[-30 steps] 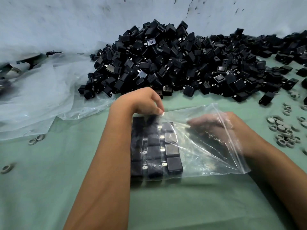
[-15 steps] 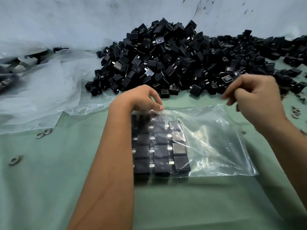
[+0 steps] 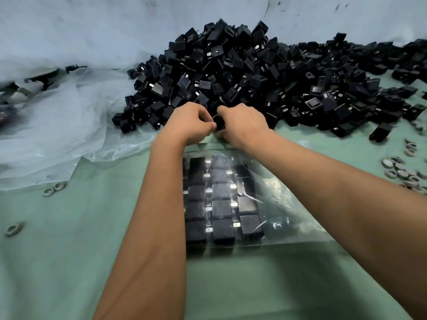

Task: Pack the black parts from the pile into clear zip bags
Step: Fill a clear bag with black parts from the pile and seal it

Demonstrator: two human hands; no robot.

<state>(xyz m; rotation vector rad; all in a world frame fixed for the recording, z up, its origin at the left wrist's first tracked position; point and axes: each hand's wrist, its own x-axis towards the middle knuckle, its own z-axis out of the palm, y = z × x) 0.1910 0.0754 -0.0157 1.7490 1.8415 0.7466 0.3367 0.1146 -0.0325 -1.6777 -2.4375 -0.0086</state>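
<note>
Black parts (image 3: 242, 72), small boxy plastic blocks with dull metal tabs, lie heaped in a jagged pile at the far side of the desk (image 3: 69, 250), against a pale wall. I see the desk covered in a smooth, pale green sheet. Just in front of the pile lies a clear zip bag (image 3: 272, 204), glossy and wrinkled; its left half holds more of the same blocks, laid flat in neat rows and columns, their tabs glinting through the film.

Both hands meet at the near edge of the pile, just beyond the bag's far edge. My left hand (image 3: 189, 124) has its fingers curled, thumb toward the right hand (image 3: 242, 125), whose fingers are bent too. Between them I make out something black, but I cannot tell whether either hand actually grips it.

A crumpled, cloudy plastic sheet (image 3: 57, 125) spreads at the left. Small grey rings (image 3: 54, 188) lie scattered on the green, with more grouped at the right edge.
</note>
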